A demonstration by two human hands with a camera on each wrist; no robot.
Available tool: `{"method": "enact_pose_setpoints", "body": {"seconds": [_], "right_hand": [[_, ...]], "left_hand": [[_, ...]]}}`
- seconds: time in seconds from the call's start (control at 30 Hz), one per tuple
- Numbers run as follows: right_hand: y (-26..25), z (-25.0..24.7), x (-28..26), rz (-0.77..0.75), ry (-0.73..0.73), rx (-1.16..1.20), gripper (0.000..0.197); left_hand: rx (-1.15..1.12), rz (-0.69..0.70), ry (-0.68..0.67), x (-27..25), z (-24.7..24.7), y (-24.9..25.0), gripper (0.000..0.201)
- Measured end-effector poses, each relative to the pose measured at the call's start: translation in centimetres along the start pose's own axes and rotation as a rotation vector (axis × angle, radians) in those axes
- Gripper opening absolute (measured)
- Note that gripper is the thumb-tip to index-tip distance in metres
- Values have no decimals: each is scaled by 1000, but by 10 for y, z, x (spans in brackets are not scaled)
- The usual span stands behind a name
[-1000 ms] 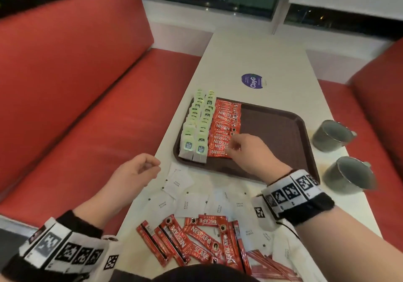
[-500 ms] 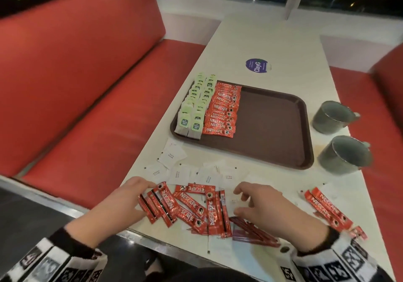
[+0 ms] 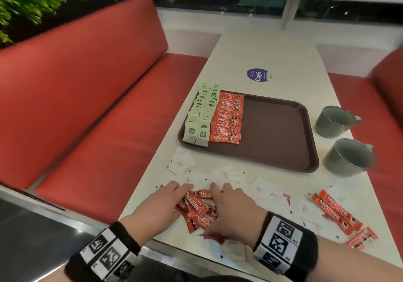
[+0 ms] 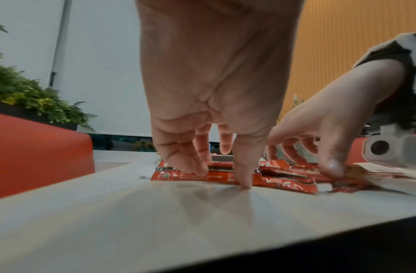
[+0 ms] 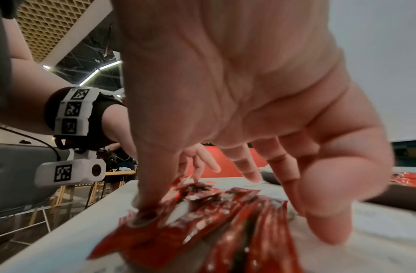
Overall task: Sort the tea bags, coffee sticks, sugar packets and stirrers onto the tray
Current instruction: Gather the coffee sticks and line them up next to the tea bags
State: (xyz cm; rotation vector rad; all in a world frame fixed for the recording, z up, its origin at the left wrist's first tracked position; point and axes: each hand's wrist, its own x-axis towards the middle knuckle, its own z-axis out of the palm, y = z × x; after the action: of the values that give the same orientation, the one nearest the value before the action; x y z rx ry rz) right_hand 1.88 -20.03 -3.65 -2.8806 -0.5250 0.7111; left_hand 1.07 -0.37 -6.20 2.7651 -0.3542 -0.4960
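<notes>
A brown tray (image 3: 281,135) holds two rows of green tea bags (image 3: 201,116) and a row of red coffee sticks (image 3: 229,120) along its left side. Near the table's front edge lies a loose pile of red coffee sticks (image 3: 197,209). My left hand (image 3: 172,196) and right hand (image 3: 226,201) flank this pile, fingers spread and pressing down on it. In the left wrist view my left hand (image 4: 222,177) has fingertips on the coffee sticks (image 4: 284,182) and its thumb on the table. My right hand (image 5: 235,212) presses its thumb onto the coffee sticks (image 5: 202,221). White sugar packets (image 3: 182,162) lie scattered between pile and tray.
Two grey mugs (image 3: 333,120) (image 3: 349,159) stand right of the tray. More coffee sticks (image 3: 335,212) and sugar packets (image 3: 266,190) lie at the front right. Red bench seats (image 3: 98,107) run along both sides of the white table (image 3: 261,50).
My right hand left the tray's coffee row and came back to the loose pile. Both hands then moved inward over the pile, bunching the sticks closer together.
</notes>
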Motion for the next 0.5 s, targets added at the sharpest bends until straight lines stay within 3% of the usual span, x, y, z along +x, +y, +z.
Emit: {"method": "enact_pose_setpoints", "body": {"seconds": [0.1,0.27,0.5], "right_hand": [[1,0,6,-3,14,24,66],[7,3,16,-28,37,36,38],[16,6,22,46,92,43,25]], "left_hand": [[22,72,0,7,-1,-3,57],[10,113,-36,16,-4,-9,44],[-32,165,-114,21,-11,-14,36]]}}
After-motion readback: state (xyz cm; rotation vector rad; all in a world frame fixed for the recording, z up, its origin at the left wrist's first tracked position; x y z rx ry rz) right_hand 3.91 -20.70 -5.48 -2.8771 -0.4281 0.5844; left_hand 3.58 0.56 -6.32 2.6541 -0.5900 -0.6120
